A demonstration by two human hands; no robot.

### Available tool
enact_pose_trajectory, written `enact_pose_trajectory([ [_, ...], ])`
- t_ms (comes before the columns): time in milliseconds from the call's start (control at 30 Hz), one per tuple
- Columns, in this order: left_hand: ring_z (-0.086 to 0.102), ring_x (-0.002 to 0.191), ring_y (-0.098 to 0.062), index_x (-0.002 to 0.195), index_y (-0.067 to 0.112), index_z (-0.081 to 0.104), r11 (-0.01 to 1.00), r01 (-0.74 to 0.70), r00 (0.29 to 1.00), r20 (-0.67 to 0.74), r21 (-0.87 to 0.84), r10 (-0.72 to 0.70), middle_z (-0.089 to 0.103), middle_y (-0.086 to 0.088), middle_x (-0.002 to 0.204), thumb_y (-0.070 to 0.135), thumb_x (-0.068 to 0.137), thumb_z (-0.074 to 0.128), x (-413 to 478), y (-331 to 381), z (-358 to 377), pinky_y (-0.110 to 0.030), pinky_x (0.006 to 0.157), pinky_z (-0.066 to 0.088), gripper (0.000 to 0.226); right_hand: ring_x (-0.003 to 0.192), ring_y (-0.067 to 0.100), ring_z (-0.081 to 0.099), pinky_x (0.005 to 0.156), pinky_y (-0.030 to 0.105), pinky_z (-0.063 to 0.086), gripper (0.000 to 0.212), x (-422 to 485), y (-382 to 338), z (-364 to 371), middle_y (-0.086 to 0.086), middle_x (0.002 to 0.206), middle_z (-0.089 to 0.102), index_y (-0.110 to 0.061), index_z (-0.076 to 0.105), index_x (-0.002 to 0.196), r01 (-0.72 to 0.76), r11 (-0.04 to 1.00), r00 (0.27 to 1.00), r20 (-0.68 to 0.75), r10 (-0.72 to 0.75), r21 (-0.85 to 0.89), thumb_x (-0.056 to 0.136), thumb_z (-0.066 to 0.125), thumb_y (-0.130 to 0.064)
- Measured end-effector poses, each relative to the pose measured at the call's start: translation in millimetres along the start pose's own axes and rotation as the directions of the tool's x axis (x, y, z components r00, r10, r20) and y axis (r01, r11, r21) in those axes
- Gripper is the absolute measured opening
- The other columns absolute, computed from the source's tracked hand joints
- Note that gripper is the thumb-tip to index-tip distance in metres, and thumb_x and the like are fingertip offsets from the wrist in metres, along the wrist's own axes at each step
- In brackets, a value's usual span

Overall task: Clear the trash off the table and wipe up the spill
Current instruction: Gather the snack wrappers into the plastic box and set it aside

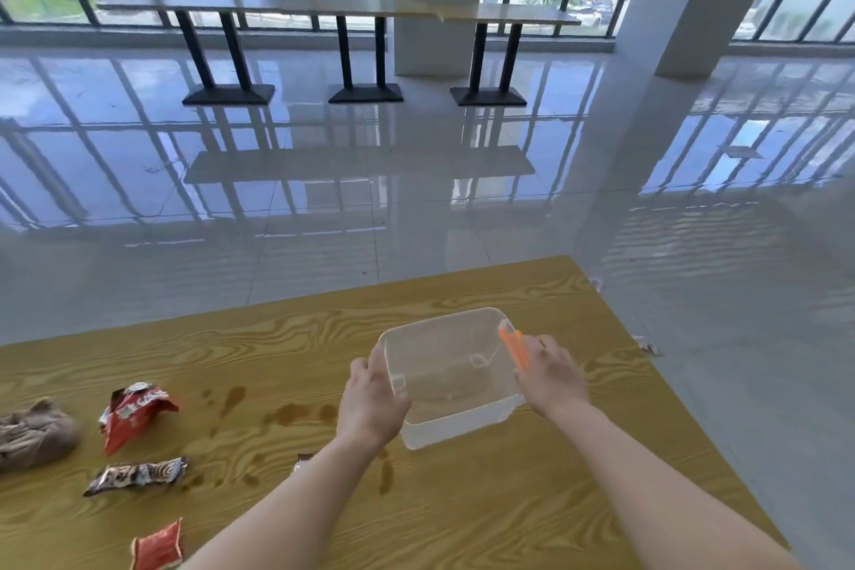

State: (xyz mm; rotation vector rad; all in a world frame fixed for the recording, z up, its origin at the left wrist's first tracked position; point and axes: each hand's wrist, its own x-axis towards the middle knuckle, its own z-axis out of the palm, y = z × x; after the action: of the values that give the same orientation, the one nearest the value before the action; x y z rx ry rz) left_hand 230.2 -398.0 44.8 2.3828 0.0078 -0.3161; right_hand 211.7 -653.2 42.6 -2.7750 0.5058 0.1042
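I see the yellow wood-grain tabletop (509, 500) filling the near view. Right of centre, my hands grip a clear, round-cornered plastic bin (451, 380). The left hand (372, 403) curls over its left wall, and the right hand (553, 377) holds the right rim by an orange latch (513, 347). At the left lie a crumpled brown cloth (34, 435), a crinkled red foil wrapper (132, 412) and a dark brown wrapper (136, 474). Glossy brown spill blots (296, 413) sit between these and the bin.
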Motion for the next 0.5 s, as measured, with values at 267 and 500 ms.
enact_pose_trajectory([
  [267, 0.053, 0.091, -0.017, 0.136, 0.032, 0.043, 0.995, -0.087, 0.994, -0.057, 0.044, 0.089, 0.054, 0.005, 0.102, 0.013, 0.075, 0.062, 1, -8, -20, -0.032, 0.075, 0.046, 0.067, 0.082, 0.022, 0.053, 0.070, 0.031, 0.041, 0.034, 0, -14, 3, 0.007, 0.106, 0.059, -0.014, 0.051, 0.129, 0.086, 0.992, 0.996, -0.015, -0.085, 0.091, 0.095, 0.050, -0.013],
  [500, 0.054, 0.092, -0.016, 0.142, 0.031, 0.040, 0.994, -0.110, 0.977, -0.182, 0.027, 0.113, 0.055, 0.006, 0.106, 0.015, 0.077, 0.065, -17, -36, -57, -0.032, 0.076, 0.047, 0.072, 0.079, 0.022, 0.058, 0.068, 0.030, 0.045, 0.022, -13, -56, 4, 0.006, 0.098, 0.061, -0.011, 0.056, 0.117, 0.205, 0.975, 0.978, -0.053, -0.201, 0.091, 0.095, 0.054, -0.015],
])
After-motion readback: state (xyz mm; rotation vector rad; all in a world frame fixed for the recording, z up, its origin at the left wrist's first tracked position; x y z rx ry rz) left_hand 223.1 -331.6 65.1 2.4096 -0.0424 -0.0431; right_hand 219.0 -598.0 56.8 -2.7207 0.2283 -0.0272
